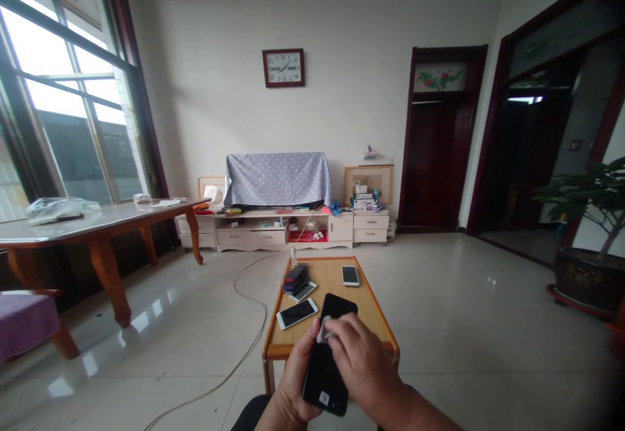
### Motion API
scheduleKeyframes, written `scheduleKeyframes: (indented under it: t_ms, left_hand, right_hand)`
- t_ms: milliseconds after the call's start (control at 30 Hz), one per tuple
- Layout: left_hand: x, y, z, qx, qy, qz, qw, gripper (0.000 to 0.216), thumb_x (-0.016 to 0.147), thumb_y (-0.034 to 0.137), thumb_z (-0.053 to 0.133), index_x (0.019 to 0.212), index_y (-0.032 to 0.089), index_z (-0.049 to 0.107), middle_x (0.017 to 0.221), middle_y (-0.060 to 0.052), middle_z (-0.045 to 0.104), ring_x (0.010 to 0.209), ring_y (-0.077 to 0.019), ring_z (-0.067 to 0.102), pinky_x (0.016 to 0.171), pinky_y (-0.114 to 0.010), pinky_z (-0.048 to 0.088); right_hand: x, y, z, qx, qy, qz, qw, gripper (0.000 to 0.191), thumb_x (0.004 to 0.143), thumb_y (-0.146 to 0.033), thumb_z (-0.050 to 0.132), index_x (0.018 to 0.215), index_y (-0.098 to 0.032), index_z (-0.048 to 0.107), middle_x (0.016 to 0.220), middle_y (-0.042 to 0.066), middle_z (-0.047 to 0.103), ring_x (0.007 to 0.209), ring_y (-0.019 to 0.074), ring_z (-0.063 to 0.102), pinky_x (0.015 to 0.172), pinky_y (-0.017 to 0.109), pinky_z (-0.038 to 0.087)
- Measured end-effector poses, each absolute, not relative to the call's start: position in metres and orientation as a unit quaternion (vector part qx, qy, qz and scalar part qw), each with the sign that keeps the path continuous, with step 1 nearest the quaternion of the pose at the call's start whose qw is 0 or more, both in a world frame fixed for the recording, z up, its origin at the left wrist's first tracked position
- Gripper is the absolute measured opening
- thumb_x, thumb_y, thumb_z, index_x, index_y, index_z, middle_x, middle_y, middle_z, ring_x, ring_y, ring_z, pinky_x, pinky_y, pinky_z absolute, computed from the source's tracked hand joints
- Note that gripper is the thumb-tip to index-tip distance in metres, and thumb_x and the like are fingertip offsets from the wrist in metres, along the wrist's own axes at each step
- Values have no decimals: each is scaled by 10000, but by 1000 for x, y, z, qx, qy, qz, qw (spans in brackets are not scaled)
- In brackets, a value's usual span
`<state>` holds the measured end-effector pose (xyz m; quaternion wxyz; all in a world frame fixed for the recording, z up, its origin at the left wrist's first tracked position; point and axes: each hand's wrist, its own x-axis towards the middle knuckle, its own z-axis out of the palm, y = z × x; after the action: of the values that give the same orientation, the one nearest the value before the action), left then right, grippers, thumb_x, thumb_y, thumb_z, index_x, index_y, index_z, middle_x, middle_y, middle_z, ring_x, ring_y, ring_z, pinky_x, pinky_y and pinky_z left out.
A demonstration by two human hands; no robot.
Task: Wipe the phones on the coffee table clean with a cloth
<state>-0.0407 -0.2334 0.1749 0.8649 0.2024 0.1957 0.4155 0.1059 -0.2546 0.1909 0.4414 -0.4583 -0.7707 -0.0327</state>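
Observation:
A black smartphone (328,379) with a small white label near its lower end rests tilted in my left hand (296,375), whose fingers wrap around its left side. My right hand (364,359) lies over the phone and pinches a small white wipe (323,332) against its surface. Beyond my hands, on the small wooden table (336,327), are a white phone with a dark screen (297,314) at the left and another white phone (350,276) at the far right. A third white phone (305,291) sits partly under a dark, pixelated item (295,278).
A small bottle (293,254) stands at the small table's far left corner. A cable (239,359) runs along the floor to the left. A larger wooden table (112,217) is by the window, a low TV cabinet (273,239) by the far wall, and a potted plant (586,275) at right.

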Motion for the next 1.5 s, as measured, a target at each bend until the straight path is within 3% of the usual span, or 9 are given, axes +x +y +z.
scheduleKeyframes:
  t_ms: [133,233,400,567,700,900,1067,1333,1500]
  left_hand:
    - [-37,-232,181,189,183,433,862,440,936,431,664,1246,121,693,1012,-122,807,1027,-290,747,985,-397,534]
    - [-41,-227,187,180,168,406,880,469,943,477,640,1214,98,694,1039,-143,801,1037,-298,743,957,-399,553]
    - [-46,-223,187,187,108,385,897,618,963,524,584,1328,27,612,1214,-216,742,1059,-271,732,976,-349,542]
    - [-42,-226,181,188,160,403,881,421,945,455,638,1150,95,717,1063,-159,799,1067,-310,741,971,-409,552]
    - [-41,-225,180,188,127,415,881,467,971,426,608,1308,106,651,1135,-145,792,1112,-303,729,1031,-428,527]
    - [-43,-215,181,179,90,448,871,524,990,434,557,1372,76,588,1178,-164,773,1111,-297,725,967,-411,572]
    - [-47,-204,179,152,76,468,867,544,977,440,568,1403,103,550,1307,-209,705,1257,-329,652,1016,-467,559]
    - [-41,-197,172,76,150,528,833,391,929,381,624,1186,87,637,1067,-172,741,1044,-282,720,929,-410,589]
    - [-29,-200,164,97,179,518,831,282,921,410,606,1031,159,672,926,-100,744,903,-275,727,855,-418,595]
  right_hand:
    - [126,-230,222,-472,-717,-13,514,212,998,-144,487,1062,-250,659,1043,49,635,928,194,659,843,322,541]
    - [114,-246,203,-459,-752,5,472,216,1000,-145,475,1019,-248,665,994,40,623,882,185,654,804,308,533]
    - [92,-280,162,-392,-833,14,389,165,967,-183,533,958,-259,680,898,17,632,721,160,642,673,263,513]
    - [121,-245,197,-450,-731,14,512,209,1037,-243,482,1080,-264,685,1011,45,634,883,180,658,792,302,530]
    - [141,-216,220,-444,-669,73,591,155,1005,-312,574,1021,-247,713,1014,53,644,921,200,662,836,336,554]
    - [125,-237,186,-423,-677,181,574,199,997,-388,595,1006,-240,727,942,44,666,821,190,663,744,312,568]
    - [113,-266,156,-417,-685,225,553,151,1005,-333,589,1006,-250,715,895,21,654,757,167,644,675,266,538]
    - [105,-277,148,-416,-741,135,510,152,1000,-204,542,1029,-258,681,948,29,634,832,170,657,743,277,522]
    - [80,-277,160,-443,-760,63,471,137,968,-184,562,932,-247,679,890,24,615,801,181,640,733,289,506]
